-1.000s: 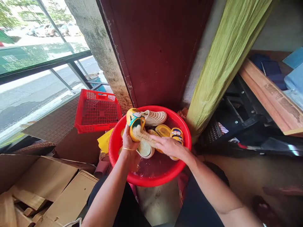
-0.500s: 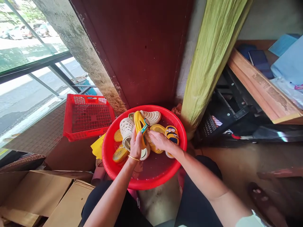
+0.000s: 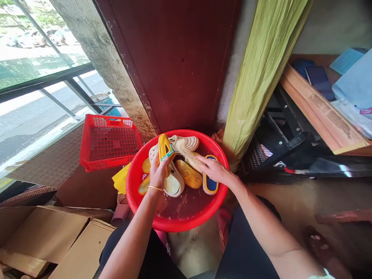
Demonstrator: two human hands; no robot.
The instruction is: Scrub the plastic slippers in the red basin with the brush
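My left hand [image 3: 159,174] is closed round a yellow clog [image 3: 163,145] with a teal strap, tilted up over the basin. In my right hand [image 3: 213,170] is a pale scrub brush [image 3: 190,157], its bristled end a little to the right of the clog and apart from it. Below them a red basin [image 3: 190,225] holds dark water and several shoes. Among these are a white clog [image 3: 174,184], another white clog [image 3: 191,143], a yellow shoe with its sole up [image 3: 190,175] and a blue-and-yellow slipper [image 3: 210,186], partly behind my right hand.
A red plastic crate [image 3: 112,143] stands left of the basin, near a yellow sheet [image 3: 120,179] and cardboard boxes [image 3: 43,232]. Behind are a dark red door [image 3: 174,66] and a yellow-green curtain [image 3: 250,85]. A wooden drawer [image 3: 325,112] juts in at right.
My right hand has drawn back to the right with the brush, away from the yellow clog. My left hand has shifted slightly left and tilted the clog.
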